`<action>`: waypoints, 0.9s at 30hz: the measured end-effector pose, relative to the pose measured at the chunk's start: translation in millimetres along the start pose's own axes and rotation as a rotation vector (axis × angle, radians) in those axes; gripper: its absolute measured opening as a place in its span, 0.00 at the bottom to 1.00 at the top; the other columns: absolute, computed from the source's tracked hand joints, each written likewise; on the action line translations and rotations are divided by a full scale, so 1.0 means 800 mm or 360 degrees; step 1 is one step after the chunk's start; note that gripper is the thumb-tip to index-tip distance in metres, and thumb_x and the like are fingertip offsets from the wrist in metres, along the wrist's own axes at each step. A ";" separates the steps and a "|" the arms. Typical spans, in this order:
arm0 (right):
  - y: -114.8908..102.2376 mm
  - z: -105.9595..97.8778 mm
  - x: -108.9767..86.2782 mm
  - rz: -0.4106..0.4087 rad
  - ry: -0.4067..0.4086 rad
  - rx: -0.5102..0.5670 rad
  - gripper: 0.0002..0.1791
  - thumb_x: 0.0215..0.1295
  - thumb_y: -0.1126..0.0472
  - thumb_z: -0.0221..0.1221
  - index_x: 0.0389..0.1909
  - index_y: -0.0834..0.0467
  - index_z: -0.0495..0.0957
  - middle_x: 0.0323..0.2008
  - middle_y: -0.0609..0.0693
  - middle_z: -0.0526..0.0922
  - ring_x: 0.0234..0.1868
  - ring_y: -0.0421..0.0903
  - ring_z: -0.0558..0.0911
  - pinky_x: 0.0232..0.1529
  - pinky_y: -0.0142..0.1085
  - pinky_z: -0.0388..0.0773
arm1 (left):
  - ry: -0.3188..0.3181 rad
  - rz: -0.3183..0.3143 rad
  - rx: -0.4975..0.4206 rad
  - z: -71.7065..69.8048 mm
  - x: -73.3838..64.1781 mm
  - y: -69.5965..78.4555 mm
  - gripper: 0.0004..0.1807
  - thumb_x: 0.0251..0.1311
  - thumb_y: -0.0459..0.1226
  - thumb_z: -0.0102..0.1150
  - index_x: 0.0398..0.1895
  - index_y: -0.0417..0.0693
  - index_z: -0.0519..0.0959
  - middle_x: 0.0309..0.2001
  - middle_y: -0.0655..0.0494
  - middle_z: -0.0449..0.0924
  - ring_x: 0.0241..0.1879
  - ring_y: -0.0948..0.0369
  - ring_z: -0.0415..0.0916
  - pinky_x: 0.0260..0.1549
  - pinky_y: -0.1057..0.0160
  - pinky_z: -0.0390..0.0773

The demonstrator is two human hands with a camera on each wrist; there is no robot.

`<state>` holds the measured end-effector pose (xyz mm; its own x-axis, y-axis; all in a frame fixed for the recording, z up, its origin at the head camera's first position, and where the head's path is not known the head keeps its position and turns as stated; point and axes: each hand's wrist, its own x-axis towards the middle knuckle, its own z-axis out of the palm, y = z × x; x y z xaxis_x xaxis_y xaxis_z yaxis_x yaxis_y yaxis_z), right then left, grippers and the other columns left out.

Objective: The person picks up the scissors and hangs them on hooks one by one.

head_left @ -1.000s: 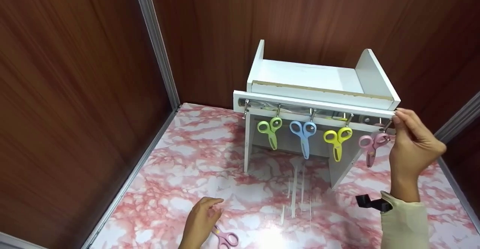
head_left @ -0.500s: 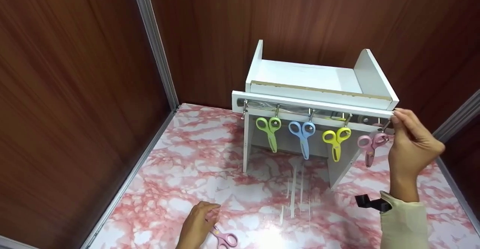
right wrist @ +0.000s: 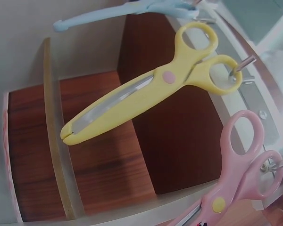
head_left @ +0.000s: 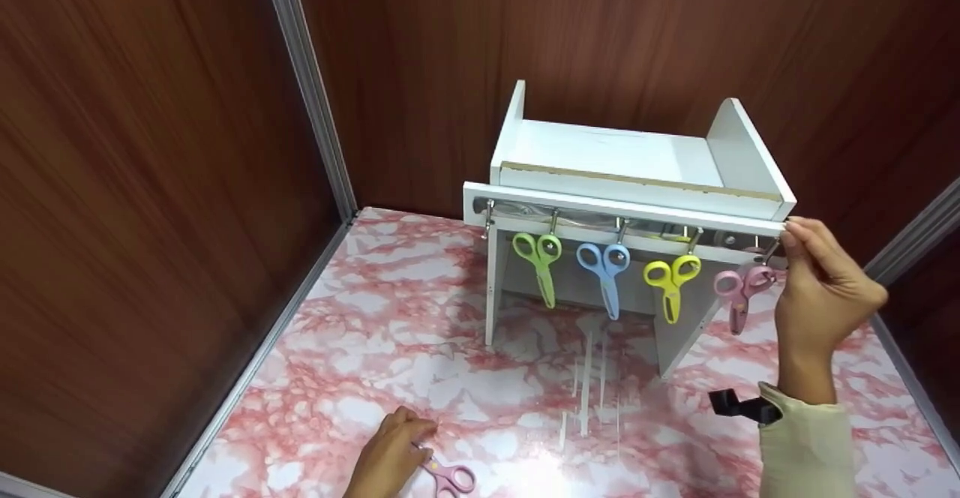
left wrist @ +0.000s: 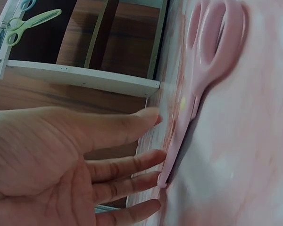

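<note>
Fingers spread straight, my left hand (head_left: 390, 449) reaches beside a pair of pink scissors (head_left: 448, 474) lying on the table. In the left wrist view its fingertips are right at the scissors' blade tip, with the thumb apart. My right hand (head_left: 829, 295) pinches the right end of the white rail (head_left: 622, 204) between thumb and fingers. From the rail's metal hooks hang green scissors (head_left: 544, 273), blue scissors (head_left: 610, 288), yellow scissors (right wrist: 127, 101) and other pink scissors (right wrist: 228, 176), blades down. The leftmost hook (head_left: 489, 220) bears nothing.
The rail runs along the front of a white shelf stand (head_left: 619, 151) with raised side panels. Pink-and-white marbled table (head_left: 337, 340) lies beneath, with pale scuff streaks before the stand. Brown wood-grain walls (head_left: 420, 55) enclose the back and sides.
My left hand has moved slightly down and left, lower beside the pink scissors on the table. The green scissors have swung a little. My right hand keeps its grip on the rail.
</note>
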<state>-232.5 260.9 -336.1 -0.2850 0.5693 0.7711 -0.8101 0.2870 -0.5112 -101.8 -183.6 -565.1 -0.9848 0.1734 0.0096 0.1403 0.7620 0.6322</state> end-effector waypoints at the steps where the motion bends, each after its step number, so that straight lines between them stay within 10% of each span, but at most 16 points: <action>1: 0.000 0.000 0.000 -0.0004 -0.0003 -0.0005 0.06 0.46 0.79 0.67 0.28 0.76 0.82 0.33 0.69 0.83 0.38 0.58 0.83 0.42 0.37 0.82 | -0.0009 0.0016 0.0018 -0.001 0.000 -0.001 0.20 0.50 0.40 0.68 0.50 0.53 0.80 0.43 0.64 0.68 0.44 0.62 0.66 0.36 0.63 0.77; 17: -0.003 0.000 0.000 -0.0005 -0.0038 -0.0013 0.06 0.48 0.78 0.66 0.29 0.76 0.82 0.33 0.66 0.84 0.39 0.58 0.82 0.44 0.37 0.81 | -0.0043 -0.0016 0.0085 -0.006 -0.001 -0.011 0.18 0.40 0.33 0.73 0.38 0.55 0.82 0.36 0.64 0.69 0.38 0.62 0.66 0.32 0.65 0.76; 23: -0.002 -0.001 0.000 -0.0018 -0.0032 -0.0013 0.05 0.49 0.78 0.65 0.28 0.77 0.82 0.33 0.68 0.83 0.38 0.57 0.82 0.43 0.36 0.82 | 0.0137 0.0180 -0.0034 -0.005 -0.009 -0.019 0.17 0.38 0.27 0.72 0.33 0.51 0.79 0.33 0.60 0.70 0.37 0.62 0.67 0.35 0.66 0.77; 27: -0.002 -0.001 0.000 -0.0027 -0.0032 -0.0017 0.05 0.49 0.77 0.66 0.28 0.77 0.82 0.33 0.69 0.82 0.37 0.57 0.82 0.42 0.36 0.82 | 0.0109 0.0133 -0.0059 -0.006 -0.013 -0.019 0.15 0.41 0.29 0.70 0.30 0.52 0.77 0.31 0.61 0.69 0.36 0.63 0.66 0.33 0.65 0.76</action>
<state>-231.1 260.9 -335.6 -0.2816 0.5487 0.7872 -0.8095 0.3046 -0.5020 -94.2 -199.8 -571.2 -0.9748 0.1911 0.1155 0.2193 0.7227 0.6554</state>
